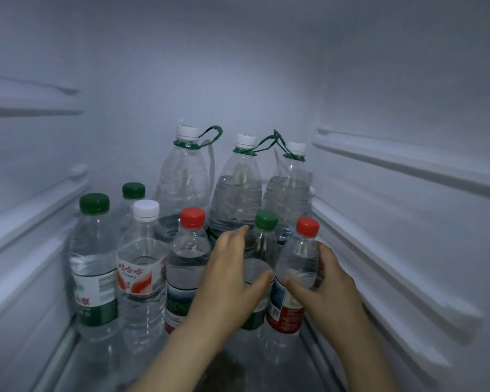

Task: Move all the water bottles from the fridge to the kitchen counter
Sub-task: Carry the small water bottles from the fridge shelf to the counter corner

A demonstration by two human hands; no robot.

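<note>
All the water bottles in view are standing upright on the fridge shelf [91,372], long axes vertical and caps up. The kitchen counter is not in view, so most of the task is judged still to be done. The left hand [232,275] is curled round the front green-capped bottle [262,247], with the thumb laid across the front of its body and the fingers passed round its left side, next to the middle red-capped bottle [186,267]. The right hand [330,287] is wrapped round the rightmost red-capped bottle [300,258], with the thumb across the front and the fingers on the side towards the fridge wall [408,227]. The two gripped bottles stand just beside each other, straight ahead of the person, and each is taken at mid-body by the hand on its own side. A straight lift followed by a draw back towards the person is therefore judged to be what is called for. Since the row is closely packed, the middle red-capped bottle could be knocked. Behind stand three large handled bottles [238,193], and to the left are the white-capped bottle [142,267] and two more green-capped bottles [94,264], none of them touched by either hand.
</note>
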